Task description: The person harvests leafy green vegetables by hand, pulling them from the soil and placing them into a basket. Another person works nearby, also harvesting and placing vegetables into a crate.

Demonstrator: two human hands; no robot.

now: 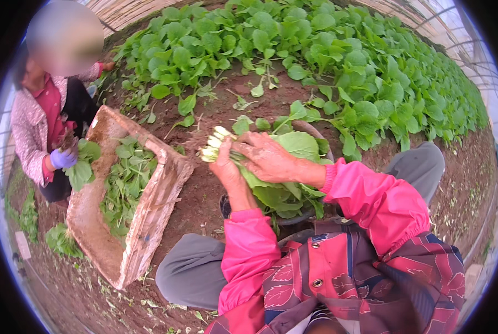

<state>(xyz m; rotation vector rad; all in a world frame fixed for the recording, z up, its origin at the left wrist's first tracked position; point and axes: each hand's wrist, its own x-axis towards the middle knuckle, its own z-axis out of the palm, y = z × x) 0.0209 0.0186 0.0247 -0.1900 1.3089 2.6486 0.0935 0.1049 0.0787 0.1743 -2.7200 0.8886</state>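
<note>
A bunch of leafy greens point(300, 146) lies across my lap side, its pale cut-looking stem ends point(215, 142) gathered at the left and its broad leaves spreading right. My left hand point(227, 167) is wrapped around the stems just below those white ends. From the right, my right hand point(272, 158) grips the same bunch over the stems, its fingers partly hidden against my left hand. Beneath the leaves sits a dark round tub point(316, 132), mostly covered by greens and my arms.
A worn, dirty foam box point(159, 195) with loose greens point(127, 186) inside stands at my left. Beyond it, a co-worker with a purple-gloved hand point(64, 158) holds greens. Dense growing plants point(365, 72) fill the far side. A leafy bundle point(63, 240) lies left of the box.
</note>
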